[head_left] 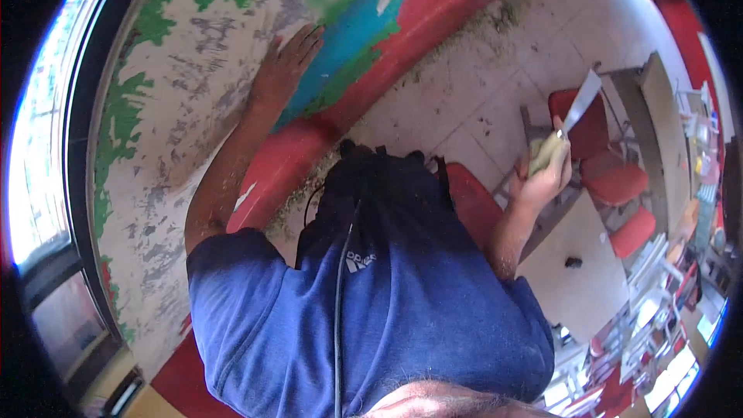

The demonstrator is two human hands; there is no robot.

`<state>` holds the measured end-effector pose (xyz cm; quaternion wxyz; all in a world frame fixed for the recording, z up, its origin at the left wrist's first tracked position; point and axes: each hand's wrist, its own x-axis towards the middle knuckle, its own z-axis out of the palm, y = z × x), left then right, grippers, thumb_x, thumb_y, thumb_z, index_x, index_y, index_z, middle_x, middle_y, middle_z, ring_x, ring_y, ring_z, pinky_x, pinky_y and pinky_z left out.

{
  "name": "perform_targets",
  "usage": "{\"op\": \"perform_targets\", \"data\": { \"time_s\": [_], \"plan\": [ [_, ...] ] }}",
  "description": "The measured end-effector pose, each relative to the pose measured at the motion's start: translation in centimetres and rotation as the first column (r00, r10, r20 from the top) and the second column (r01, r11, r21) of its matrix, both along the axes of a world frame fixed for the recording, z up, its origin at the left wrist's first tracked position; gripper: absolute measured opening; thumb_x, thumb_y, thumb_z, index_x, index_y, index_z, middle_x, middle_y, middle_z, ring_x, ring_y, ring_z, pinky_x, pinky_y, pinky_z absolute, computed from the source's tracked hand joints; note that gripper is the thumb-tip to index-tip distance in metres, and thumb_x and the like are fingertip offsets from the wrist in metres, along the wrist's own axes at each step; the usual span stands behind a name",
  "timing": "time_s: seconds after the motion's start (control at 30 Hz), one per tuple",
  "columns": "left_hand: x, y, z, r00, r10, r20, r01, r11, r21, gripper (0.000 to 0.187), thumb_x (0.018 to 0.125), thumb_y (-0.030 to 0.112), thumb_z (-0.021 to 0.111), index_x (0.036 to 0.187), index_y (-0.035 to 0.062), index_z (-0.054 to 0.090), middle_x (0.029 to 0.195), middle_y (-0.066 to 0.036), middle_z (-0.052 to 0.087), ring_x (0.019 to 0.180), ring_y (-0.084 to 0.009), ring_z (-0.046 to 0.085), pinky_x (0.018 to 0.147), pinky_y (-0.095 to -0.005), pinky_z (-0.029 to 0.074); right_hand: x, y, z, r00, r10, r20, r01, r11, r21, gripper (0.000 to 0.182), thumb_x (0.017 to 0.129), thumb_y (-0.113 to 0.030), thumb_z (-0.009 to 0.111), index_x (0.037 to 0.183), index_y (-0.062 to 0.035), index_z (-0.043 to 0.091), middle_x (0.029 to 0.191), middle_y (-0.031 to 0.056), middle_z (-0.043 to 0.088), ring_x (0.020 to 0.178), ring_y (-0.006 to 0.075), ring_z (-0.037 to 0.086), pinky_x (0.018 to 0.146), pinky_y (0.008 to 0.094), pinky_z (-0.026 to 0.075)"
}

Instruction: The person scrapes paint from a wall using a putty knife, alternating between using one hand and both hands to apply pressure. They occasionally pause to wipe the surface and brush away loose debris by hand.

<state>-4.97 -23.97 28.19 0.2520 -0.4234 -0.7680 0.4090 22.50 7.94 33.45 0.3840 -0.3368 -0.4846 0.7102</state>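
Observation:
My left hand [290,62] lies flat with its fingers stretched out against a wall [182,97] of peeling paint. Green, blue and red paint remain in patches around bare whitish plaster, with dark scuffs across it. Away from the wall, on my other side, my right hand [548,174] is wrapped round the pale handle of a putty knife [582,104]. Its metal blade points up and outward, touching nothing that I can see.
Paint flakes [503,19] litter the tiled floor [472,101] along the wall's red lower band. Red chairs [615,178] and a pale table [576,271] with a small black object [573,262] stand to my right, with more stacked furniture beyond. A bright window [39,124] is at the left.

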Motion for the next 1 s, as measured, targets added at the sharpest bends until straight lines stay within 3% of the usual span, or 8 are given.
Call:
{"op": "perform_targets", "data": {
  "time_s": [0.2,0.3,0.4,0.63,0.7,0.8,0.93,1.0],
  "plan": [
    [2.8,-7.5,12.0,0.97,0.237,-0.051,-0.155,0.768,0.622,0.056,0.087,0.055,0.04,0.139,0.0397,0.025,0.148,0.007,0.019,0.136,-0.023,0.017,0.105,-0.0606,0.0,1.1,1.4,-0.5,0.999,0.04,0.02,-0.04,0.999,-0.014,0.037,0.095,-0.029,0.037,0.119,-0.0036,0.051,0.064,0.0026,0.046,0.042,0.0077,0.034,0.034,0.0196,0.027],
    [5.0,-9.9,11.9,0.835,0.363,-0.413,0.09,0.651,0.754,0.055,0.086,0.058,0.036,0.138,0.0392,0.029,0.148,0.002,0.02,0.137,-0.0285,0.013,0.102,-0.0635,-0.007,-0.2,0.8,-0.3,0.996,0.072,0.057,-0.07,0.997,-0.037,0.036,0.095,-0.026,0.037,0.119,-0.0044,0.051,0.062,0.0039,0.048,0.039,0.0077,0.034,0.032,0.0199,0.028],
    [5.5,-13.2,3.5,0.9,0.344,-0.268,-0.008,0.628,0.778,0.055,0.085,0.058,0.037,0.136,0.0393,0.033,0.149,-0.001,0.019,0.137,-0.0301,0.01,0.101,-0.0628,-0.01,-2.1,-0.3,-0.7,0.984,0.178,-0.007,-0.178,0.982,-0.067,0.034,0.096,-0.024,0.037,0.118,-0.0025,0.05,0.06,0.0045,0.047,0.037,0.0085,0.034,0.031,0.0207,0.027],
    [8.9,-14.0,-7.7,0.966,0.236,-0.103,-0.156,0.854,0.497,0.049,0.091,0.037,0.037,0.139,0.0309,0.03,0.147,-0.001,0.022,0.137,-0.0256,0.013,0.106,-0.056,0.012,-4.3,-3.2,0.9,0.934,0.353,0.051,-0.355,0.934,0.042,0.036,0.097,-0.026,0.033,0.12,-0.0024,0.048,0.06,0.005,0.046,0.038,0.0098,0.034,0.033,0.0216,0.026],
    [8.4,-15.8,-13.3,0.803,0.164,-0.573,-0.304,0.94,-0.157,0.051,0.091,0.031,0.034,0.14,0.0214,0.028,0.147,-0.001,0.023,0.136,-0.023,0.016,0.107,-0.0475,0.019,-3.7,-4.5,2.0,0.938,0.341,0.061,-0.345,0.934,0.094,0.037,0.097,-0.027,0.033,0.119,-0.0027,0.049,0.06,0.0048,0.046,0.039,0.0098,0.034,0.033,0.0213,0.026],
    [10.2,-17.7,-19.7,0.966,0.257,0.006,-0.256,0.966,-0.04,0.054,0.089,0.023,0.034,0.141,0.0104,0.023,0.146,-0.003,0.025,0.134,-0.0203,0.023,0.108,-0.0368,0.024,-2.4,-6.9,2.4,0.96,0.277,0.042,-0.28,0.954,0.105,0.036,0.096,-0.026,0.033,0.119,-0.0032,0.05,0.06,0.0046,0.046,0.038,0.0095,0.033,0.032,0.0212,0.026],
    [14.5,-21.9,-17.6,0.497,0.179,0.849,-0.598,0.779,0.187,0.058,0.087,0.015,0.036,0.142,0.0103,0.018,0.144,-0.004,0.029,0.13,-0.0187,0.032,0.11,-0.0365,0.022,-0.4,-10.6,1.6,0.962,0.262,0.076,-0.268,0.959,0.094,0.035,0.096,-0.025,0.033,0.117,-0.0029,0.05,0.06,0.0051,0.046,0.037,0.0096,0.032,0.032,0.0215,0.026],
    [15.4,-27.8,-21.1,0.939,0.249,0.236,-0.285,0.949,0.136,0.059,0.087,0.015,0.039,0.142,0.0124,0.018,0.143,-0.001,0.032,0.129,-0.0181,0.033,0.11,-0.0364,0.02,0.7,-13.1,1.3,0.958,0.275,0.079,-0.28,0.958,0.062,0.034,0.096,-0.024,0.034,0.117,-0.0028,0.05,0.06,0.0052,0.046,0.036,0.0097,0.031,0.032,0.0216,0.026]
  ]
}}
